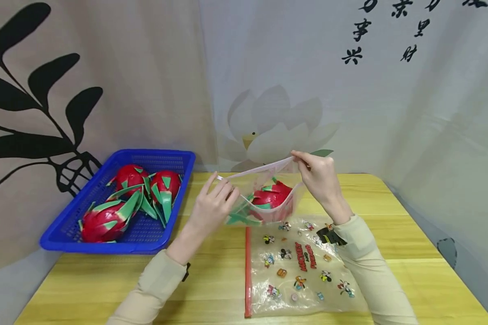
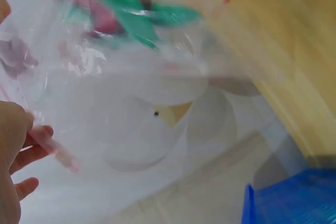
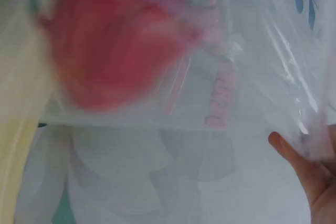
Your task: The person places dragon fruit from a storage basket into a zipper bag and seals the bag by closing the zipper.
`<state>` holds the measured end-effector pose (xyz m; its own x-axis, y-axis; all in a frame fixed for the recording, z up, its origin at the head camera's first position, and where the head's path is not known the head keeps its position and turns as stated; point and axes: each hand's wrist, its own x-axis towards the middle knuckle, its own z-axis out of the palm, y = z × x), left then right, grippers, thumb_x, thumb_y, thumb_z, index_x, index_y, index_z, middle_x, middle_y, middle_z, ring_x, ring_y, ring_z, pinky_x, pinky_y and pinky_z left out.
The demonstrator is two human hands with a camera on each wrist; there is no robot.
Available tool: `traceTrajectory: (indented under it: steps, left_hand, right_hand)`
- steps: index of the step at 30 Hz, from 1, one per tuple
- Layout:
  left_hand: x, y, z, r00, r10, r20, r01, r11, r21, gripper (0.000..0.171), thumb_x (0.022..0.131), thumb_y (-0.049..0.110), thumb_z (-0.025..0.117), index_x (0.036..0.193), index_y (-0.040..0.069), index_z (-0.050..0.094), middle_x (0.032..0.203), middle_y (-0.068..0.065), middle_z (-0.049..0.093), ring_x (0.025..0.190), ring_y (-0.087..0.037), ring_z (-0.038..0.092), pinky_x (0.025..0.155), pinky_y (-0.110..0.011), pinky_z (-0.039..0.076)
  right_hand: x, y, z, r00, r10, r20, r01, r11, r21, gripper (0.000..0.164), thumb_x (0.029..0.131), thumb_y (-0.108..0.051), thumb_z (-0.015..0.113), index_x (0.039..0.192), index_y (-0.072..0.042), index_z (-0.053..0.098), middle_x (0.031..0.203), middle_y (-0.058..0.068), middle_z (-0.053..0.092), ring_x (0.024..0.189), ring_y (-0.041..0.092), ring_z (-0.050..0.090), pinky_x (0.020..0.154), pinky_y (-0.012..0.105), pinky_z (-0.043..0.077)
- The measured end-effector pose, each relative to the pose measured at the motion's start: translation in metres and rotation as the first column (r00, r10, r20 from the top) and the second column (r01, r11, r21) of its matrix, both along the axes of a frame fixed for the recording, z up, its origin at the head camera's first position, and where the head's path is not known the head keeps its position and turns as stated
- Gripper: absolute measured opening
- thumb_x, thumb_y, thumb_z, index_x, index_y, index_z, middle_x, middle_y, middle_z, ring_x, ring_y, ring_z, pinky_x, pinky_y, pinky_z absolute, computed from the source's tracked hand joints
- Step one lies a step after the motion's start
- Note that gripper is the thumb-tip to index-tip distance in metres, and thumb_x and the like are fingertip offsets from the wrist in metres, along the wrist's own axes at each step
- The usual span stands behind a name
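A clear zip bag with a pale pink top edge is held up over the table. Inside it lies a red dragon fruit with green leaf tips, blurred in the right wrist view. At one end of the bag's mouth my left hand pinches the edge. My right hand pinches the opposite end, higher up, with the mouth spread between them. Beneath the raised bag, a second clear bag with a red zip strip and cartoon prints lies flat on the table, partly covered by my right forearm.
On the left of the wooden table stands a blue plastic basket holding several dragon fruits. Behind the table hangs a pale curtain with printed leaves, a lotus and characters.
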<state>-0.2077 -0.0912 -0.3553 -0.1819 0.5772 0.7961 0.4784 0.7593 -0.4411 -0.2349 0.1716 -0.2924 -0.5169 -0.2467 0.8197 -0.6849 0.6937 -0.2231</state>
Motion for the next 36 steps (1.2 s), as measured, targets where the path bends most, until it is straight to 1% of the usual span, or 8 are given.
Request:
traceTrajectory:
  steps: [6, 13, 21, 26, 31, 33, 35, 36]
  left_hand:
    - [0.001, -0.005, 0.005, 1.000, -0.006, -0.001, 0.006, 1.000, -0.013, 0.012, 0.081, 0.001, 0.066, 0.090, 0.009, 0.065, 0.092, -0.006, 0.071, 0.094, -0.021, 0.068, 0.097, -0.043, 0.050]
    - [0.014, -0.010, 0.011, 0.991, -0.063, 0.117, 0.074, 0.993, -0.091, 0.030, 0.078, 0.003, 0.066, 0.106, 0.012, 0.067, 0.111, -0.005, 0.070, 0.113, -0.025, 0.061, 0.098, -0.042, 0.049]
    - [0.022, -0.010, 0.026, 0.975, -0.130, 0.180, 0.142, 0.988, -0.057, 0.030, 0.080, 0.011, 0.071, 0.110, 0.012, 0.067, 0.111, -0.006, 0.069, 0.113, -0.026, 0.060, 0.096, -0.044, 0.050]
    - [0.022, -0.031, 0.035, 0.953, -0.113, 0.281, 0.117, 0.993, 0.003, 0.036, 0.082, 0.019, 0.069, 0.116, 0.010, 0.064, 0.121, -0.010, 0.066, 0.116, -0.029, 0.059, 0.095, -0.048, 0.049]
    - [0.015, -0.069, 0.039, 0.919, -0.013, 0.393, 0.022, 1.000, -0.018, 0.043, 0.083, 0.021, 0.068, 0.124, 0.008, 0.060, 0.125, -0.014, 0.063, 0.117, -0.033, 0.058, 0.092, -0.051, 0.048]
    - [0.011, -0.088, 0.039, 0.893, 0.062, 0.445, -0.047, 0.998, -0.044, 0.044, 0.084, 0.021, 0.068, 0.125, 0.007, 0.059, 0.125, -0.016, 0.062, 0.115, -0.035, 0.058, 0.090, -0.052, 0.048]
    - [0.006, -0.108, 0.040, 0.840, 0.154, 0.520, -0.132, 0.988, -0.080, 0.045, 0.085, 0.022, 0.067, 0.126, 0.007, 0.058, 0.123, -0.018, 0.062, 0.113, -0.037, 0.058, 0.088, -0.054, 0.049]
    - [0.005, -0.118, 0.041, 0.794, 0.211, 0.570, -0.183, 0.977, -0.107, 0.046, 0.086, 0.023, 0.066, 0.128, 0.007, 0.056, 0.123, -0.019, 0.061, 0.113, -0.039, 0.057, 0.088, -0.055, 0.048]
  right_hand:
    - [0.003, -0.005, 0.007, 0.996, -0.059, -0.063, 0.060, 0.998, 0.014, 0.015, 0.086, 0.004, 0.061, 0.096, 0.007, 0.072, 0.087, 0.020, 0.073, 0.042, 0.012, 0.040, 0.046, 0.017, 0.027]
    - [0.002, -0.001, 0.007, 0.999, -0.029, -0.046, 0.029, 1.000, -0.002, 0.015, 0.085, 0.005, 0.061, 0.095, 0.006, 0.072, 0.089, 0.021, 0.073, 0.064, 0.027, 0.071, 0.056, 0.034, 0.058]
    - [-0.001, -0.001, 0.010, 1.000, 0.007, -0.017, -0.008, 1.000, -0.005, 0.014, 0.083, 0.005, 0.064, 0.095, 0.007, 0.072, 0.090, 0.022, 0.073, 0.077, 0.031, 0.073, 0.063, 0.036, 0.059]
    - [-0.002, -0.001, 0.010, 1.000, 0.010, -0.018, -0.010, 1.000, 0.006, 0.014, 0.083, 0.004, 0.065, 0.095, 0.007, 0.072, 0.090, 0.021, 0.073, 0.077, 0.031, 0.073, 0.063, 0.036, 0.059]
    - [-0.001, 0.001, 0.010, 1.000, 0.009, -0.009, -0.009, 1.000, 0.001, 0.014, 0.082, 0.005, 0.065, 0.095, 0.007, 0.072, 0.090, 0.021, 0.073, 0.078, 0.031, 0.073, 0.063, 0.036, 0.059]
    - [-0.001, 0.003, 0.011, 1.000, 0.007, -0.006, -0.007, 1.000, 0.001, 0.014, 0.083, 0.005, 0.065, 0.095, 0.007, 0.072, 0.090, 0.021, 0.073, 0.077, 0.030, 0.073, 0.062, 0.036, 0.059]
    - [-0.001, 0.004, 0.012, 1.000, 0.004, -0.005, -0.004, 1.000, 0.004, 0.014, 0.083, 0.004, 0.065, 0.095, 0.006, 0.072, 0.090, 0.021, 0.073, 0.076, 0.030, 0.073, 0.062, 0.035, 0.059]
    - [-0.001, 0.004, 0.012, 1.000, 0.003, -0.004, -0.003, 1.000, 0.006, 0.014, 0.083, 0.004, 0.065, 0.095, 0.006, 0.072, 0.089, 0.021, 0.073, 0.076, 0.030, 0.073, 0.062, 0.035, 0.059]
